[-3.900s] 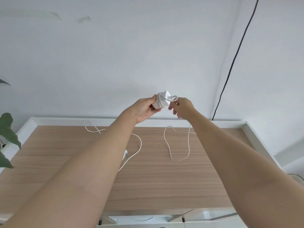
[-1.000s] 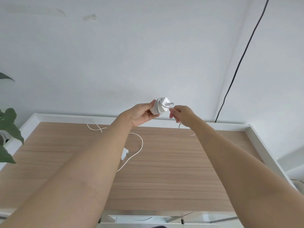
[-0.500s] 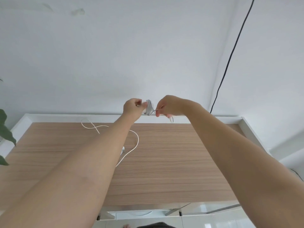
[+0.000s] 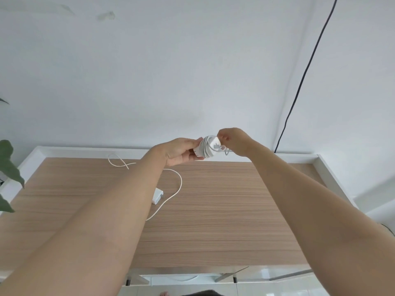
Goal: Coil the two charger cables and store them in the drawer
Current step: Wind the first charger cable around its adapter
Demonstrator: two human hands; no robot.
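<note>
My left hand (image 4: 180,151) grips a white charger block (image 4: 206,149) with its cable wound round it, held above the far edge of the wooden desk (image 4: 224,210). My right hand (image 4: 234,141) pinches the short loose end of that cable beside the block. A second white charger (image 4: 157,195) lies on the desk, partly hidden by my left forearm. Its white cable (image 4: 175,178) runs uncoiled in loops toward the back left. The drawer is not plainly in view.
A white raised rim (image 4: 327,174) borders the desk at the back and sides. A black cable (image 4: 303,77) hangs down the wall at the right. Green plant leaves (image 4: 8,167) reach in from the left. White frame parts (image 4: 192,279) show below the front edge.
The cable that trailed on the desk is now wound round the block, with only a short end left. Since half a second ago the block has turned so its wound face shows.
</note>
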